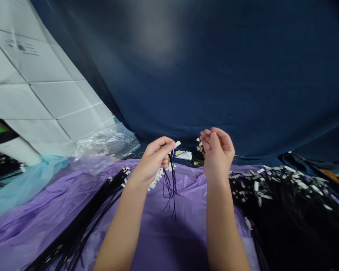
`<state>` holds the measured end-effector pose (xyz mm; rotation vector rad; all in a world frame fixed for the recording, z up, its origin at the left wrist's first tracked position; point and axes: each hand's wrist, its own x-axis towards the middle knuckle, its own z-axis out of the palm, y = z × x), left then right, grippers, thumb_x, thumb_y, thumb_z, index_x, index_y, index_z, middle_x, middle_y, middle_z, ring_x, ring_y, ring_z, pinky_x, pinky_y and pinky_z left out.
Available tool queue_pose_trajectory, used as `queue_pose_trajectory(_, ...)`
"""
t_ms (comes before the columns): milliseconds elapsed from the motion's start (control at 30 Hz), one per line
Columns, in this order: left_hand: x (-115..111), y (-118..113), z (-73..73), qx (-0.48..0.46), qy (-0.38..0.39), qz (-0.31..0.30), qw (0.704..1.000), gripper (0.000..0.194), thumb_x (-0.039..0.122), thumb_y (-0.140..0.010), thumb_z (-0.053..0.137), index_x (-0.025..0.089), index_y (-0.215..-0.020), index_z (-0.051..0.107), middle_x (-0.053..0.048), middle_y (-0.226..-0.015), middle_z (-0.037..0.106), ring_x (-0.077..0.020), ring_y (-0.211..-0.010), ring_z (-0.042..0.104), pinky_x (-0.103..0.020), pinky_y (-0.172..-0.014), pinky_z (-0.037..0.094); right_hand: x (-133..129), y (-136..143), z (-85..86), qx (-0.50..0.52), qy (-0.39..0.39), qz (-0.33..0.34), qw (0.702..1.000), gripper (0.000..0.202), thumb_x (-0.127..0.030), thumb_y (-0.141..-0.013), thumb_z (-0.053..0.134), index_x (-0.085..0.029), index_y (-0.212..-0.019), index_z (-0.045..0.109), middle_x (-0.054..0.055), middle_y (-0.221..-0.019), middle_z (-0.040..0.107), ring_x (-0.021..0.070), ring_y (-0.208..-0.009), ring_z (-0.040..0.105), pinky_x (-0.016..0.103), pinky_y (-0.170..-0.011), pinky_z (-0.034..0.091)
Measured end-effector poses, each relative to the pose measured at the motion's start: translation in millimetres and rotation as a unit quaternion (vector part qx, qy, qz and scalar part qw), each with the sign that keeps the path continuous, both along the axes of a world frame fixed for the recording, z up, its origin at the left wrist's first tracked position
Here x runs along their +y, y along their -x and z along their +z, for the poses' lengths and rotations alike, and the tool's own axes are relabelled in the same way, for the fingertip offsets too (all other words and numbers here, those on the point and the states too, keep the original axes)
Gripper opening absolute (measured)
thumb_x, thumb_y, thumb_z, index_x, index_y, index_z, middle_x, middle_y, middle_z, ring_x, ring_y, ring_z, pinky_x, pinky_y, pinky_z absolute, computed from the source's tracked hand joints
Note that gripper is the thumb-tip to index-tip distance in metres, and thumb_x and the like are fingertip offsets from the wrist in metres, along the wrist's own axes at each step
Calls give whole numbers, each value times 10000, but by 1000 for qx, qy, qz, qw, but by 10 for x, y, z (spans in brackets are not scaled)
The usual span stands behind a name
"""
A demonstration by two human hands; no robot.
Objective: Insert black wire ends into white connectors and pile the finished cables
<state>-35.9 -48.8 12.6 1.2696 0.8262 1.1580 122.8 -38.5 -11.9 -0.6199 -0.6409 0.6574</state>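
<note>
My left hand (155, 156) is closed in a pinch on several thin black cords (172, 180), which dangle below it over the purple plastic sheet (164, 229). A small white tab (177, 144) sticks out past its thumb. To the right, my right hand (218, 150) is raised with thumb and fingertips pressed together. A thin dark strand seems to run at its fingertips, but I cannot make out for sure what it holds. Below my left hand, more white tabs (155, 180) lie on the sheet.
A bundle of black cords (98, 210) lies at left, and a large heap of white-tipped black cords (285, 210) at right. Behind are a clear plastic bag (107, 141), a small white packet (183, 155), small dried flowers (199, 148) and a dark blue cloth (214, 75). White boxes (39, 86) stand left.
</note>
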Motion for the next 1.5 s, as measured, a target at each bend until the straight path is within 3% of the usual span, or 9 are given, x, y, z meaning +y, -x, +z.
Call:
queue_pose_trajectory(133,-15,-4,10,10,5,1,1000,262,386,-822,660,185,-730,520,74,-586,225,-19,-433,191,-156,-402,174,-84,-26,101,167,-24,29,985,230,-152,-744,651,-218,-919,518,-54,-704,646,90,-640,634,280,-714,544)
queue_pose_trajectory(300,-25,4,10,13,15,22,1000,236,387,-827,648,195,-761,528,68,-607,266,-12,-428,207,-144,-402,179,-211,-76,187,197,-36,84,976,116,-208,-820,595,-212,-909,522,-93,-609,525,57,-470,484,232,-554,480)
queue_pose_trajectory(433,-27,18,17,18,22,36,999,236,390,-829,642,191,-765,532,59,-620,333,-8,-427,245,-139,-403,189,-297,-153,226,229,-58,33,971,30,-230,-890,542,-214,-901,519,-104,-613,476,46,-453,427,241,-584,480)
queue_pose_trajectory(533,-27,23,22,11,29,37,999,245,393,-833,637,188,-758,526,58,-613,346,-9,-426,245,-139,-401,178,-356,-226,248,240,-75,15,968,19,-197,-868,522,-212,-863,512,-109,-591,434,43,-436,392,232,-576,470)
queue_pose_trajectory(633,-33,23,30,-1,34,38,999,262,388,-829,640,184,-735,504,66,-590,308,-15,-428,216,-145,-402,158,-390,-235,262,151,-78,32,985,42,-177,-792,522,-216,-804,516,-117,-516,327,51,-377,276,209,-449,374)
queue_pose_trajectory(733,-45,25,40,-14,31,36,999,269,384,-821,643,184,-727,490,75,-566,252,-26,-430,180,-156,-407,135,-383,-140,240,-19,-50,25,998,55,-229,-778,582,-217,-738,547,-118,-464,266,52,-360,205,216,-385,255)
queue_pose_trajectory(933,-59,33,57,-54,30,43,997,270,387,-812,639,193,-730,471,86,-538,228,-39,-424,137,-175,-411,107,-335,100,117,-337,-7,-10,941,151,-278,-804,661,-188,-690,625,-88,-483,282,65,-441,246,243,-437,203)
queue_pose_trajectory(1067,-71,34,64,-66,28,36,997,278,390,-810,644,194,-734,463,91,-525,237,-39,-416,132,-173,-409,110,-306,117,73,-382,-11,2,924,156,-255,-820,648,-185,-683,620,-95,-484,246,63,-444,226,249,-453,199)
queue_pose_trajectory(1500,-98,26,78,-69,20,37,997,279,393,-819,638,185,-734,472,94,-515,238,-33,-420,138,-171,-411,122,-313,67,60,-402,-10,-22,915,182,-278,-813,661,-197,-656,617,-91,-500,247,73,-460,236,271,-500,242)
